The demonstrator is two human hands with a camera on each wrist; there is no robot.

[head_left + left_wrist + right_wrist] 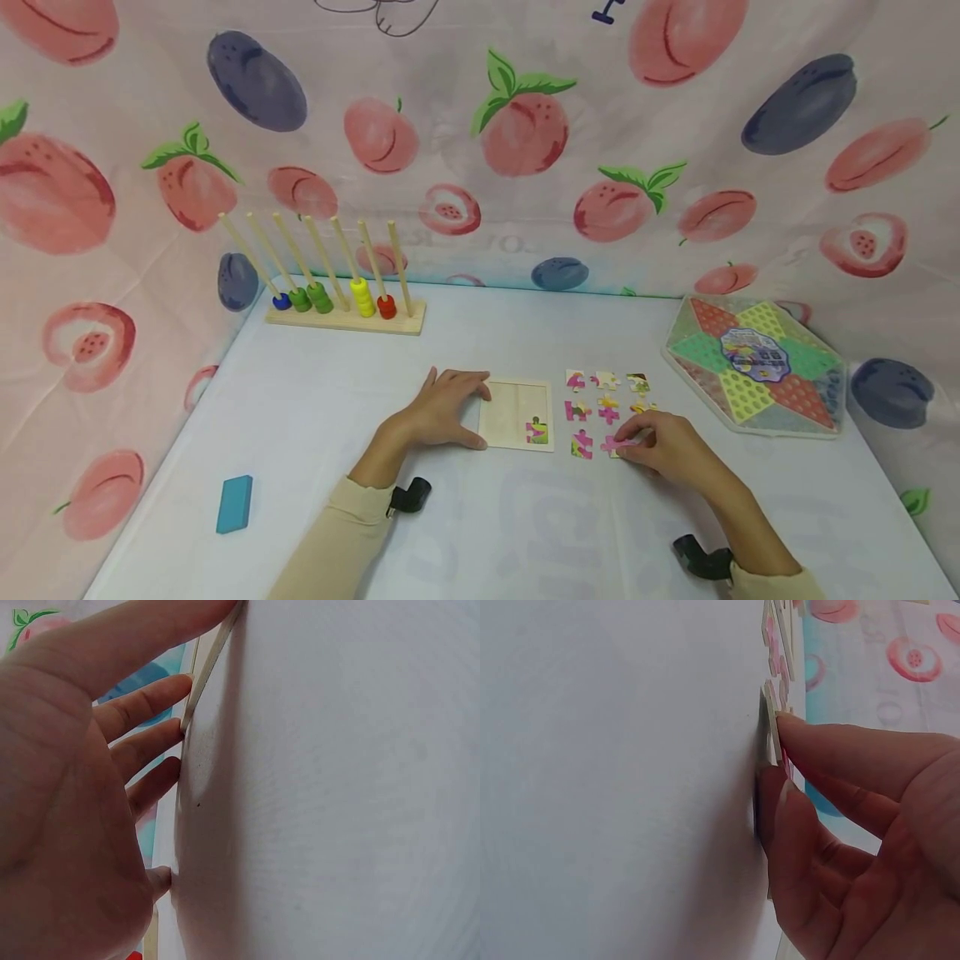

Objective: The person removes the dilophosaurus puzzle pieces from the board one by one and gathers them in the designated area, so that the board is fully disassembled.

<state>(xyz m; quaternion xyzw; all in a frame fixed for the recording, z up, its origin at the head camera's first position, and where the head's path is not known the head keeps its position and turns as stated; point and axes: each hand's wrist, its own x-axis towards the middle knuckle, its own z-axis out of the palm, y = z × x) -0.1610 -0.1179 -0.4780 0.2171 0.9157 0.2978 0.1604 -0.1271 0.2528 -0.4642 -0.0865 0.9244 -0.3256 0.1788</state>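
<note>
A shallow wooden puzzle tray (498,417) lies on the table with one colourful piece (537,431) in its lower right corner. My left hand (444,408) spans the tray's left side, thumb near the lower corner and index finger near the upper one. Its fingers are extended in the left wrist view, with fingertips at the wooden edge. To the tray's right, my right hand (667,450) pinches a pink puzzle piece (612,445) between thumb and fingers. The right wrist view shows this piece (774,727) edge-on, tilted. Several loose puzzle pieces (577,412) lie in rows beside it.
At the back left stands a wooden peg rack (345,321) with coloured beads on its upright pegs. A hexagonal Chinese checkers board (813,362) lies at the back right. A blue block (234,505) rests at front left. Fruit-print cloth hangs behind the white table (525,533).
</note>
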